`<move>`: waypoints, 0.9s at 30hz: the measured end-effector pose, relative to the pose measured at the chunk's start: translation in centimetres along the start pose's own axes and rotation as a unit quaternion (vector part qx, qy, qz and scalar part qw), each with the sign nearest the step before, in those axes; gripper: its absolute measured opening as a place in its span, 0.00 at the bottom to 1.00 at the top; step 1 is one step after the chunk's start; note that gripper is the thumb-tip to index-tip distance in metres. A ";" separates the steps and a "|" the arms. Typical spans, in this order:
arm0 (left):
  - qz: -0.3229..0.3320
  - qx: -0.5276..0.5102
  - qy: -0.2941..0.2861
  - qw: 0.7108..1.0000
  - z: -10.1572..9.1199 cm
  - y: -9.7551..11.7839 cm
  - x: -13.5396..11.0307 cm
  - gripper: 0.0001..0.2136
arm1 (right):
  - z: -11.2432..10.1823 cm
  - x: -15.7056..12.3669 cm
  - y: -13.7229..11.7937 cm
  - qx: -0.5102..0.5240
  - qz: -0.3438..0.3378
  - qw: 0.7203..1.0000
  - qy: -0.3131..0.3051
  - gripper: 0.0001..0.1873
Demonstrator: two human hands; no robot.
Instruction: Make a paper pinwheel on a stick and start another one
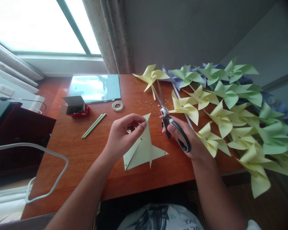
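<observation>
My left hand (124, 135) pinches the upper corners of a pale yellow-green cut paper sheet (144, 151), holding it just above the wooden table (69, 143). A small red dot shows near the sheet's middle. To the right of the sheet, my right hand (186, 135) grips the black handles of a pair of scissors (165, 115). Their blades point away from me and stand slightly apart.
Many yellow, green and blue paper pinwheels (230, 108) cover the table's right side and spill over its edge. At the left lie two green straws (94, 125), a red box of pins (75, 107), a tape roll (117, 105) and a blue folder (94, 88). Tiny pins are scattered near the scissor tips.
</observation>
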State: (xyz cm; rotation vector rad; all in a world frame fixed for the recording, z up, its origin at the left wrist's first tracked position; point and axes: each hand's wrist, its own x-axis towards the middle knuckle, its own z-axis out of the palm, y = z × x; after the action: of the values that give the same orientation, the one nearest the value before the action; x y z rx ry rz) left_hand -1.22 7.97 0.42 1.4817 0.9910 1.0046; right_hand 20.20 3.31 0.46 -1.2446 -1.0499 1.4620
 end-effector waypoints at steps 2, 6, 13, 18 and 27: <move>0.001 -0.003 0.001 1.000 0.0 0.0 0.0 0.06 | 0.0 0.6 0.2 0.083 0.026 0.996 -0.022 0.21; 0.008 -0.009 0.002 1.000 0.1 0.0 0.0 0.07 | -0.3 1.2 0.8 0.176 0.054 0.982 -0.039 0.24; 0.009 -0.003 0.001 1.000 0.1 0.1 0.1 0.07 | -0.4 0.8 0.9 0.099 0.046 0.994 -0.003 0.20; 0.002 -0.007 0.009 1.000 0.0 -0.1 0.1 0.07 | -0.4 1.3 1.3 -0.060 -0.016 0.994 0.092 0.24; -0.048 -0.085 -0.003 0.995 0.0 0.4 0.2 0.09 | 0.4 1.6 2.4 -0.428 -0.162 0.870 0.184 0.22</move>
State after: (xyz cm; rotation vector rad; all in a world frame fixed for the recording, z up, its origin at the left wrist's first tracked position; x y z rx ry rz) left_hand -1.14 8.09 0.86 1.2836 0.9399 0.9895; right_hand 19.44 4.36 -2.15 -1.7456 -1.6057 0.4292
